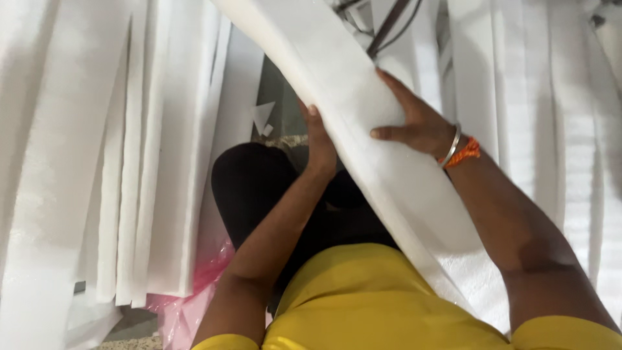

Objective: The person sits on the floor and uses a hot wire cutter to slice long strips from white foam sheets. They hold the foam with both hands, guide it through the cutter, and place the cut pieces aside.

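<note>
White foam fills most of the view: a long foam sheet (363, 123) runs diagonally from the upper left of the frame down toward the person's lap at lower right, its long axis slanted and its broad face turned up toward the camera. The right hand (414, 120) lies flat on that face, fingers spread and pressed on the sheet, thumb pointing left; a metal bangle (453, 144) and an orange thread (468, 152) circle the wrist just behind the fingers. The left hand (320, 139) reaches up from beneath, fingers curled around the sheet's lower edge, gripping it; the fingertips beyond the edge are hidden by the foam. Both forearms rise from a yellow shirt (363, 298). Left of the left fingers hang more stacked foam strips (149, 162), upright and close together. Below them, near the elbow, lies a pink plastic bag (191, 304). More foam panels (551, 116) stand beyond the right fingers.
</note>
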